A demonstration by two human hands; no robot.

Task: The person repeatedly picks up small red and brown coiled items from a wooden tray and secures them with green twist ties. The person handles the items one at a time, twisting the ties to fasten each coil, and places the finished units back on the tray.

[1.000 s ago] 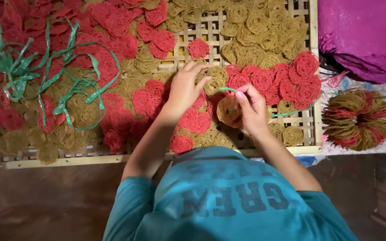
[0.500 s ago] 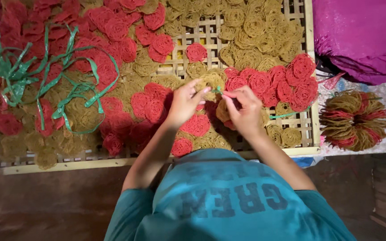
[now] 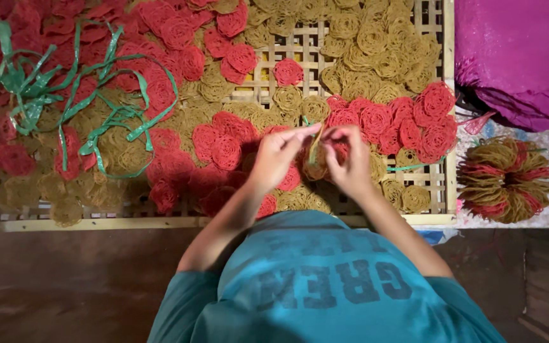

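Currently a small stack of tan noodle discs [image 3: 316, 162] is held on edge between both hands, above the bamboo lattice tray [image 3: 443, 190] near its front edge. The left hand [image 3: 277, 157] is closed around the stack's left side, fingers pressed together, thumb and forefinger pinching at the top. The right hand [image 3: 351, 159] is curled over the right side, fingertips pinched at the same spot; both hands touch there. A thin green plastic strip [image 3: 307, 124] is seen between the fingertips; whether it is wrapped round the stack cannot be told.

Red noodle discs [image 3: 223, 143] are spread just left of the hands, and another red cluster [image 3: 414, 117] lies toward the tray's right edge. Loose tan discs [image 3: 376, 47] are heaped at the far right corner. A tangle of green strips [image 3: 96, 101] lies across the left part of the tray, well apart from the hands. One more green strip [image 3: 414, 167] lies flat near the right edge.

Off the tray, to the right, a tied ring-shaped bundle of tan and red discs [image 3: 506, 181] sits on the floor. A magenta sack [image 3: 522, 51] is beyond it. A teal shirt [image 3: 325, 286] fills the lower view.
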